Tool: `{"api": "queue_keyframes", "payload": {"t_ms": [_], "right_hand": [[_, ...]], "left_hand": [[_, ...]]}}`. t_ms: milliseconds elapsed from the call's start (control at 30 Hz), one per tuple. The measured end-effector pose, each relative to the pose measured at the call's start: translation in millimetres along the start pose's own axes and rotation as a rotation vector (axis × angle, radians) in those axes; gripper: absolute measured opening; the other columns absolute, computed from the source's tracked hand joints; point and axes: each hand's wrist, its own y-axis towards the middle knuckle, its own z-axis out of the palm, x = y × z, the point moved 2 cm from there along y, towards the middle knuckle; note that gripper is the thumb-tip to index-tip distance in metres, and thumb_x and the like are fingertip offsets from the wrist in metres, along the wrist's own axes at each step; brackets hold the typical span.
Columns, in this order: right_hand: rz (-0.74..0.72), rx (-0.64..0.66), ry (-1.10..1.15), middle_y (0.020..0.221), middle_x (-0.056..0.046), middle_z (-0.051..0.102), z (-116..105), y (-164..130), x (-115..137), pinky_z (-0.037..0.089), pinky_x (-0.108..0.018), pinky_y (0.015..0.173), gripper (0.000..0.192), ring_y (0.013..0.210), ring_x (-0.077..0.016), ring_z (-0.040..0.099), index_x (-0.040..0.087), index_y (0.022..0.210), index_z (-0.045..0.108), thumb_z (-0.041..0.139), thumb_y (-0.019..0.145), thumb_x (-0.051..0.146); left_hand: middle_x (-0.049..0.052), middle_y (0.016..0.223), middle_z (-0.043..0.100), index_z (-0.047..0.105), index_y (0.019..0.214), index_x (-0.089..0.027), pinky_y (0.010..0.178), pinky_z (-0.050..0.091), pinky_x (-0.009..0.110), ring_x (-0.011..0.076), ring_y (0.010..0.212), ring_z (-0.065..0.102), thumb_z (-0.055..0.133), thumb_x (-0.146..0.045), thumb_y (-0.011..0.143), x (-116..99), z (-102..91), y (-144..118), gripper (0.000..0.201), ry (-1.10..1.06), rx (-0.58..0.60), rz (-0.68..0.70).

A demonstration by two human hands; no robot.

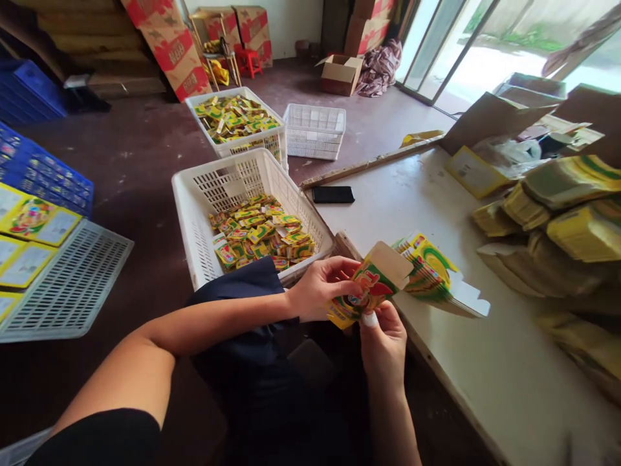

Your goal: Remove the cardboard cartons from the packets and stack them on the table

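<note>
You hold a small box (369,285) printed in yellow, green and red, its open flap plain brown inside. Your white crate (198,213) is full of the same yellow-green boxes. The table (485,362) is off-white, the phone (332,194) on it black, and the far crates (29,97) blue.

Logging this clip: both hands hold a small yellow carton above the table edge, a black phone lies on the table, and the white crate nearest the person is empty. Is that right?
Not quite. In the head view the nearest white crate is not empty: folded yellow cartons cover its bottom. The rest stands: the left hand and right hand hold the small yellow carton above the table edge, and the black phone lies on it.
</note>
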Motion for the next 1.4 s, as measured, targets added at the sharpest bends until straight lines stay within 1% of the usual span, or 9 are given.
{"api": "queue_keyframes", "payload": {"t_ms": [167,533,733,867,967,1133,1267,1333,1400], "right_hand": [[0.024,0.048,-0.026,0.066,0.001,0.068,2,-3,-2,0.053,-0.032,0.066,0.029,0.061,-0.0142,0.060,0.021,0.075,0.066,0.081,0.064,0.044],[0.023,0.025,-0.072,0.063,0.003,0.064,1,-3,-6,0.050,-0.026,0.057,0.029,0.054,-0.0112,0.054,0.021,0.073,0.063,0.079,0.065,0.044],[0.046,-0.016,-0.041,0.073,-0.001,0.071,5,-4,-14,0.055,-0.032,0.066,0.030,0.065,-0.0158,0.062,0.021,0.078,0.069,0.082,0.060,0.042],[0.006,-0.043,-0.058,0.064,0.003,0.067,3,-2,-11,0.052,-0.028,0.058,0.026,0.055,-0.0115,0.055,0.021,0.070,0.068,0.082,0.060,0.040],[-0.040,-0.002,-0.116,0.060,0.003,0.064,-1,-1,-7,0.050,-0.026,0.054,0.024,0.051,-0.0107,0.052,0.021,0.067,0.067,0.081,0.062,0.040],[-0.186,0.059,-0.268,0.067,0.001,0.067,-19,0,1,0.052,-0.030,0.062,0.020,0.062,-0.0161,0.060,0.022,0.069,0.069,0.078,0.067,0.039],[-0.491,0.069,-0.674,0.074,0.000,0.069,-37,2,18,0.050,-0.034,0.067,0.005,0.069,-0.0186,0.061,0.027,0.077,0.074,0.068,0.077,0.028],[-0.652,0.112,-0.887,0.075,0.000,0.070,-39,2,24,0.047,-0.035,0.071,0.014,0.071,-0.0194,0.060,0.032,0.080,0.076,0.064,0.080,0.023],[-0.720,0.188,-0.994,0.074,0.000,0.070,-35,0,23,0.045,-0.037,0.074,0.021,0.071,-0.0193,0.059,0.035,0.085,0.076,0.061,0.083,0.021]], "left_hand": [[0.002,0.081,0.073,0.072,0.091,-0.015,0.072,0.052,0.026,0.0131,0.072,0.065,0.088,-0.042,0.052,1,-2.6,1,0.050,-0.010,-0.039,-0.016],[0.003,0.081,0.073,0.074,0.094,-0.015,0.070,0.052,0.027,0.0149,0.072,0.065,0.084,-0.039,0.059,-2,-5.5,0,0.043,0.098,-0.058,-0.024],[0.001,0.067,0.068,0.073,0.069,-0.014,0.064,0.049,0.024,0.0124,0.064,0.058,0.080,-0.042,0.061,-2,-3.5,0,0.030,0.192,-0.104,0.030],[0.000,0.065,0.065,0.070,0.070,-0.014,0.062,0.047,0.023,0.0104,0.061,0.055,0.081,-0.042,0.059,-6,-2.8,1,0.032,0.149,-0.063,-0.002],[-0.001,0.066,0.063,0.067,0.074,-0.015,0.060,0.046,0.022,0.0100,0.061,0.056,0.081,-0.045,0.060,-8,-4.7,3,0.036,0.133,-0.058,0.014],[-0.002,0.064,0.059,0.061,0.068,-0.015,0.062,0.046,0.023,0.0098,0.061,0.055,0.079,-0.052,0.062,-12,-8.6,5,0.042,0.210,0.080,0.002],[0.008,0.100,0.067,0.062,0.104,-0.017,0.084,0.048,0.031,0.0192,0.094,0.063,0.067,-0.062,0.072,-28,-14.4,7,0.055,0.345,0.204,0.110],[0.013,0.117,0.063,0.056,0.119,-0.018,0.094,0.045,0.035,0.0234,0.109,0.059,0.067,-0.061,0.072,-34,-15.0,5,0.065,0.545,0.277,0.192],[0.017,0.123,0.060,0.051,0.127,-0.016,0.099,0.042,0.040,0.0288,0.115,0.056,0.076,-0.057,0.064,-30,-12.5,2,0.079,0.797,0.394,0.199]]}}
